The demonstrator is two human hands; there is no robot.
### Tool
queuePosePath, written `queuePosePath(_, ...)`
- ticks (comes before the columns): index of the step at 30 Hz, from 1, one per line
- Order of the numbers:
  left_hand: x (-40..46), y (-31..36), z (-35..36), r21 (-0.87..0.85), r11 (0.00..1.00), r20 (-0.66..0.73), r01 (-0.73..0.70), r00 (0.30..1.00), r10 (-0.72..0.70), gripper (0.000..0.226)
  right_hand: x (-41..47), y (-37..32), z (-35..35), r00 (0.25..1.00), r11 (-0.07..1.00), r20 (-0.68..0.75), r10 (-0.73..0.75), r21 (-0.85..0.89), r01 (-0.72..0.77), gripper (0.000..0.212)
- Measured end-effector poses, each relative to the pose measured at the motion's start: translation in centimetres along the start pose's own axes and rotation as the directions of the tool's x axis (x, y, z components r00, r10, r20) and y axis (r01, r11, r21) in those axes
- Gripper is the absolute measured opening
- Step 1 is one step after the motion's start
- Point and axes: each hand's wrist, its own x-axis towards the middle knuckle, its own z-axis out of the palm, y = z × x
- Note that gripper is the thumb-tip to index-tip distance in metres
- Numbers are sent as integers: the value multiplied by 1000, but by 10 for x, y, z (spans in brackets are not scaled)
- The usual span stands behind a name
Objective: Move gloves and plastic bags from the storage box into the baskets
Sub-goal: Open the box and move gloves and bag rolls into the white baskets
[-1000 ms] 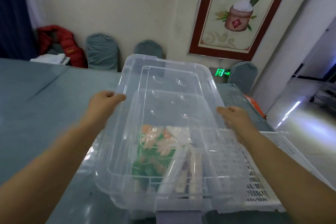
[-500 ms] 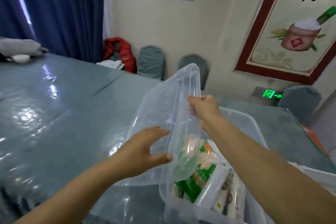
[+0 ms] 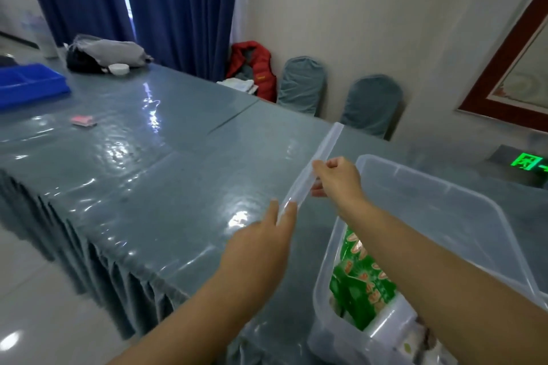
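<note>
At centre frame I hold the clear lid (image 3: 311,170) edge-on, its long axis running from lower left to upper right. My right hand (image 3: 336,176) pinches its middle; my left hand (image 3: 261,249) lies below with straight fingers along the lower end. Lower right, the storage box (image 3: 444,198) sits open, green packets (image 3: 360,278) inside, nearer my right arm.

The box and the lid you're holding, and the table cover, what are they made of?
The storage box and the lid look like clear, slightly frosted plastic: the green packets show through the wall. The table cover seems to be grey-blue cloth under a glossy clear sheet, judging by the wavy shine and pleated skirt.
</note>
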Motion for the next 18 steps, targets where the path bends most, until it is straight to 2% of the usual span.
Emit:
queuePosePath(1, 1, -9, 0, 33, 999, -53, 10, 999, -8, 78, -3, -1, -3, 997, 989, 22, -74, -129, 76, 23)
queuePosePath(2, 1, -20, -3, 43, 999, -102, 16, 995, -12, 84, -6, -1, -7, 982, 930, 46, -184, -315, 189, 22)
queuePosePath(4, 4, -41, -14, 41, 999, -183, 27, 983, -19, 84, -15, 1, -14, 903, 697, 138, -407, -592, 405, 16)
queuePosePath(6, 9, -62, -11, -25, 999, -320, 42, 946, -48, 74, -23, 4, -20, 810, 514, 234, -537, -671, 535, 13)
queuePosePath(8, 12, -81, -4, -242, 962, -383, 129, 898, -216, 62, -27, 8, -23, 755, 374, 316, -574, -719, 585, 14)
queuePosePath(9, 14, -90, 3, -396, 895, -361, 207, 860, -359, 58, -28, 10, -23, 740, 325, 351, -574, -732, 599, 15)
queuePosePath(11, 15, -109, 21, -668, 669, -192, 325, 794, -577, 57, -28, 14, -24, 732, 283, 390, -559, -740, 610, 17)
queuePosePath(13, 16, -127, 36, -836, 431, -33, 339, 753, -657, 63, -29, 17, -25, 737, 292, 396, -548, -735, 612, 18)
queuePosePath(14, 16, -139, 44, -884, 337, 9, 325, 732, -681, 65, -28, 20, -25, 741, 299, 394, -544, -734, 610, 18)
queuePosePath(15, 16, -151, 50, -899, 290, 33, 328, 711, -703, 66, -27, 22, -25, 747, 304, 390, -538, -737, 604, 17)
queuePosePath(16, 15, -163, 56, -884, 298, 43, 361, 695, -717, 66, -26, 23, -24, 754, 306, 386, -531, -742, 596, 17)
queuePosePath(17, 13, -175, 61, -828, 373, 23, 420, 689, -725, 64, -26, 26, -24, 760, 304, 384, -524, -750, 588, 17)
queuePosePath(18, 10, -187, 68, -705, 512, -26, 491, 704, -710, 62, -26, 28, -23, 763, 300, 381, -522, -755, 583, 17)
